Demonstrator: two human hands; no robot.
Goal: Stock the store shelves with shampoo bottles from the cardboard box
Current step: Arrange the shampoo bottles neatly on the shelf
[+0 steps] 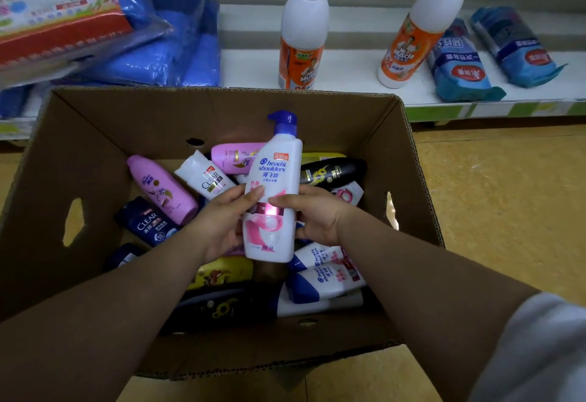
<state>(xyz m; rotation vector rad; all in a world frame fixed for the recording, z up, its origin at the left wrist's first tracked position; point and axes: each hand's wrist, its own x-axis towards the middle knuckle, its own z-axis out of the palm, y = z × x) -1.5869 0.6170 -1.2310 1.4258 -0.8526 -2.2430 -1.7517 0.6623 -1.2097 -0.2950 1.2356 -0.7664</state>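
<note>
A white Head & Shoulders pump bottle (273,189) with a blue pump top and pink label stands upright above the open cardboard box (79,135). My left hand (222,221) grips its left side and my right hand (312,214) grips its right side, thumbs across the front. Several shampoo bottles lie loose in the box beneath: a pink one (160,189), a white CLEAR one (204,176), a dark blue CLEAR one (147,222), a black one (333,172) and white Head & Shoulders ones (326,275).
A low white shelf (355,69) runs behind the box. On it stand two white-and-orange cleaner bottles (302,27) (418,30), two blue wrapped packs (459,65) at the right and blue plastic packages (171,53) at the left. Yellow floor (494,198) lies to the right.
</note>
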